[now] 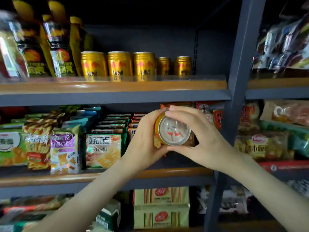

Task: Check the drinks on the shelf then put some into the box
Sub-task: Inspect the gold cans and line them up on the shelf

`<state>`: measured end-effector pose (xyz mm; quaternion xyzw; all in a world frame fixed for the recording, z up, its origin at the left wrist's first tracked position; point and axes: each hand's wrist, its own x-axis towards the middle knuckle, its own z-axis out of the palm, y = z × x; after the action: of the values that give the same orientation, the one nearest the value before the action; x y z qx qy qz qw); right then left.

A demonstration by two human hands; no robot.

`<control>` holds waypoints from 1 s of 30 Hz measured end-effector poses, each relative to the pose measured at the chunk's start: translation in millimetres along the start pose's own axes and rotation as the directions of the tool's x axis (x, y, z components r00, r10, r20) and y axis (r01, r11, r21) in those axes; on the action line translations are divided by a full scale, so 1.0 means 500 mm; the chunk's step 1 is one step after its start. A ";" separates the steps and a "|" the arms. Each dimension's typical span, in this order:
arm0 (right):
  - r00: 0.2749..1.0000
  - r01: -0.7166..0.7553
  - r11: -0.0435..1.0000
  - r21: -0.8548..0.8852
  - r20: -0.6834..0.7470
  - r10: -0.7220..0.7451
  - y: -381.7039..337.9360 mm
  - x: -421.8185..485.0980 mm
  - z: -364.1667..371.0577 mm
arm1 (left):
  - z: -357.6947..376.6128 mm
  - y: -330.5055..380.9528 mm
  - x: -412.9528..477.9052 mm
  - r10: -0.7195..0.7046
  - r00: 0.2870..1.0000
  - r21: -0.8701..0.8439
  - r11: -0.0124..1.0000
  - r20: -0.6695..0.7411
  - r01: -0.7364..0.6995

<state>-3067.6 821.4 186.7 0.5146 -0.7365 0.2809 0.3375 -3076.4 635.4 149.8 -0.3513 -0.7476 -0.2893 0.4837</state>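
Drink can (174,131), gold-sided with a silver lid, is up in front of the middle shelf (50,179), tipped so that its top and pull tab face you; two red marks show on the lid. Your left hand (145,139) wraps it from the left, fingers curled round the far side of the body, back of the hand towards you. Your right hand (199,136) grasps it from the right, fingertips bent over the upper rim and thumb pressed under the lower rim. The can hangs between both hands, off any shelf. Above it, on the upper shelf (117,86), five gold Red Bull cans (119,66) stand upright: three in a front row close side by side, two set farther back to their right. Left of them stand tall bottles (61,47) with yellow caps and dark labels, blurred towards the picture's edge. Behind your hands the middle shelf carries rows of snack packets (102,149) standing on end, with more packets to the right past the grey upright post (240,72). Under your forearms, on the shelf below, two pale green packs (161,216) with red ovals lie stacked one on the other.
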 end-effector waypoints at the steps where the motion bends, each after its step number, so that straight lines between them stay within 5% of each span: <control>1: 0.999 -0.004 0.999 -0.033 0.040 0.005 0.008 -0.011 0.011 | 0.005 -0.003 -0.016 0.006 1.000 0.009 1.000 0.014 -0.006; 5: 0.982 -0.097 0.994 -0.055 0.157 0.104 0.027 -0.046 0.051 | 0.014 -0.023 -0.066 0.006 0.995 0.090 0.996 0.096 -0.015; 9: 0.937 -0.350 0.898 0.266 0.099 0.336 0.030 -0.067 0.072 | 0.001 -0.021 -0.102 -0.156 0.980 0.006 0.988 0.120 0.156; 10: 0.893 -0.435 0.784 0.442 0.102 0.438 0.028 -0.071 0.076 | 0.004 -0.013 -0.113 -0.211 0.976 -0.076 0.974 0.055 0.215; 12: 0.797 -0.473 0.400 0.785 0.188 0.574 0.023 -0.074 0.085 | 0.014 0.009 -0.128 -0.365 0.928 -0.275 0.902 -0.077 0.332; 15: 0.716 -0.365 -0.113 0.924 0.356 0.600 0.010 -0.073 0.110 | 0.019 0.044 -0.120 -0.576 0.818 -0.486 0.714 0.002 0.504; 17: 0.681 -0.290 -0.311 0.905 0.424 0.598 0.003 -0.075 0.125 | 0.019 0.054 -0.108 -0.605 0.793 -0.505 0.664 0.069 0.551; 20: 0.704 -0.249 -0.434 0.866 0.469 0.533 0.003 -0.082 0.136 | 0.016 0.056 -0.091 -0.644 0.763 -0.545 0.620 0.056 0.564; 22: 0.728 -0.335 -0.330 0.883 0.465 0.504 0.009 -0.082 0.132 | 0.012 0.052 -0.081 -0.656 0.754 -0.511 0.632 0.047 0.582; 27: 0.777 -0.591 0.451 0.669 0.320 0.543 0.026 -0.094 0.109 | 0.005 0.042 -0.057 -0.771 0.629 -0.362 0.561 0.097 0.744; 30: 0.776 -0.606 0.577 0.548 0.245 0.582 0.014 -0.097 0.102 | 0.006 0.043 -0.034 -0.824 0.534 -0.341 0.455 0.188 0.823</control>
<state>-3073.0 812.4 116.8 0.3225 -0.7437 0.5849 0.0291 -3055.9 645.9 135.1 -0.0341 -0.7487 -0.6296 0.2045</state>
